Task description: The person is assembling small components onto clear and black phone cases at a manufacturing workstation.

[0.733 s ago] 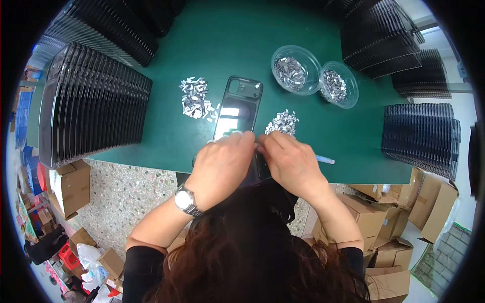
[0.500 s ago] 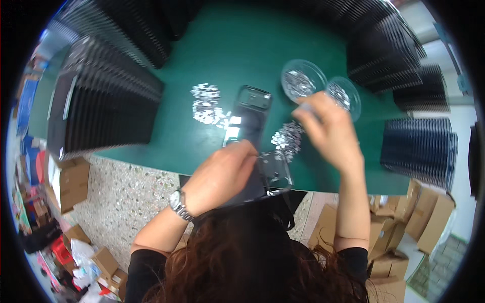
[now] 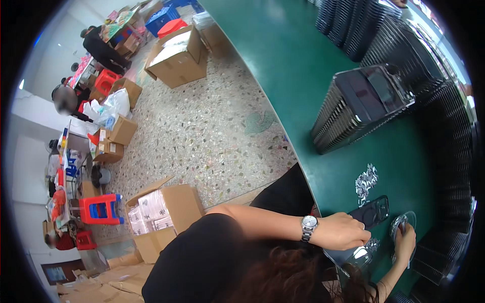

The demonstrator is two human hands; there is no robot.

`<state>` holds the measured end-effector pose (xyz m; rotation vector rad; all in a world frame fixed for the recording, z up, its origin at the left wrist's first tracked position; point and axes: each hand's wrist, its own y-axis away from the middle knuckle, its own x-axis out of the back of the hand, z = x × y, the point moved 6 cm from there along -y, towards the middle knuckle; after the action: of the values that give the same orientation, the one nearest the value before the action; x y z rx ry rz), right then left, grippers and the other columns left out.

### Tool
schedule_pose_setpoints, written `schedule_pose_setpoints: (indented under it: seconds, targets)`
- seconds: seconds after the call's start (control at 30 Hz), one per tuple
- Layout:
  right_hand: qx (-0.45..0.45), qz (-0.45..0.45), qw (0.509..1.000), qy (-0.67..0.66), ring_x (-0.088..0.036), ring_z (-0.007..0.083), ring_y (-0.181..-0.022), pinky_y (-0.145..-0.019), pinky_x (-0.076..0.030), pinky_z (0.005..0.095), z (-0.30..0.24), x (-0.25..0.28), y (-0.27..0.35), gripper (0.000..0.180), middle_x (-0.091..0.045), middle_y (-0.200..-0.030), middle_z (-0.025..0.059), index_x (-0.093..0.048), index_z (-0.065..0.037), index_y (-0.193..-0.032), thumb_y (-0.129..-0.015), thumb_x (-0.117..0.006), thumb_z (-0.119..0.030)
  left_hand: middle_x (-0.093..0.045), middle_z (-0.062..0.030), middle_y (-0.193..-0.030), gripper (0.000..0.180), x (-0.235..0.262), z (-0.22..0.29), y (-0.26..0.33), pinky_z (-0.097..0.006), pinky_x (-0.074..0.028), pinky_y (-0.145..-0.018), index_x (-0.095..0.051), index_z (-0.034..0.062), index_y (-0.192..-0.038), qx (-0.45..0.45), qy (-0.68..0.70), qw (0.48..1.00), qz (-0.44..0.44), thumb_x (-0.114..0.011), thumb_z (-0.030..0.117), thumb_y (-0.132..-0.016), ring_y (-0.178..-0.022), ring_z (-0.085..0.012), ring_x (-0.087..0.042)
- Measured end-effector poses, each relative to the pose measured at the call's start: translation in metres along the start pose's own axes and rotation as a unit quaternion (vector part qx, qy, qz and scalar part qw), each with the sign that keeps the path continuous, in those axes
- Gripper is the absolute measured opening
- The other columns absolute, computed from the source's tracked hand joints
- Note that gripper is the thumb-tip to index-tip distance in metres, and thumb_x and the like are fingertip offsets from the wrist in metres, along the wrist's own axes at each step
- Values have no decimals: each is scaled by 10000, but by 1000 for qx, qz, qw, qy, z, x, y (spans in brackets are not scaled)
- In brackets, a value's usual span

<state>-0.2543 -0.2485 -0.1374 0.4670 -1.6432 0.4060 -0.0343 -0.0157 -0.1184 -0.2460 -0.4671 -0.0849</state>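
Left hand (image 3: 342, 231) curled loosely, resting on dark phone case (image 3: 371, 212), grip unclear. Right hand (image 3: 404, 242) fingers bent into clear round dish (image 3: 410, 220), hold unclear. Foil bits (image 3: 366, 180) nearby on green table (image 3: 303, 76).

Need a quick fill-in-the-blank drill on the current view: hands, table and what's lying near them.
1. The left hand, which wears a ____ at the wrist, rests beside the dark phone case.
2. The right hand reaches into a clear round ____.
3. The table has a ____ top.
4. The small silvery packets lie on the table between the phone case and a stack of dark ____.

Missing words: wristwatch; dish; green; trays
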Motion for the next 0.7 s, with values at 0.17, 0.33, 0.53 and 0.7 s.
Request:
schedule_pose_setpoints:
  seconds: [0.17,0.33,0.53,0.7]
  targets:
    - [4,-61,998,30,-689,456,-1071,-917,-529,488,-9,-2,-12,323,-714,-1127,279,-674,60,-1209,-942,-704,-119,-699,-140,-910,171,5,-7,5,-499,-550,-721,-665,72,-1029,-3,3,999,46,-621,237,-1019,-823,-371,-710]
    - [55,-58,997,5,-680,465,-1021,-882,-526,462,20,-11,-24,296,-697,-1088,299,-638,82,-1204,-978,-668,-107,-714,-160,-878,194,12,-9,10,-511,-549,-716,-664,39,-1001,10,9,997,72,-625,230,-1006,-834,-390,-715]
    - [91,-60,994,-7,-645,353,-905,-861,-520,406,20,11,-30,244,-660,-976,249,-590,102,-1154,-1036,-616,-109,-713,-225,-833,212,18,-15,23,-507,-575,-714,-645,-40,-944,13,-6,993,120,-638,172,-951,-818,-417,-727]
    - [106,144,978,-105,-686,247,-796,-727,-563,361,13,52,-17,315,-772,-948,175,-758,46,-1106,-992,-788,-246,-715,-252,-836,196,20,-24,35,-503,-595,-695,-640,-82,-936,43,-15,990,135,-631,107,-884,-821,-435,-737]
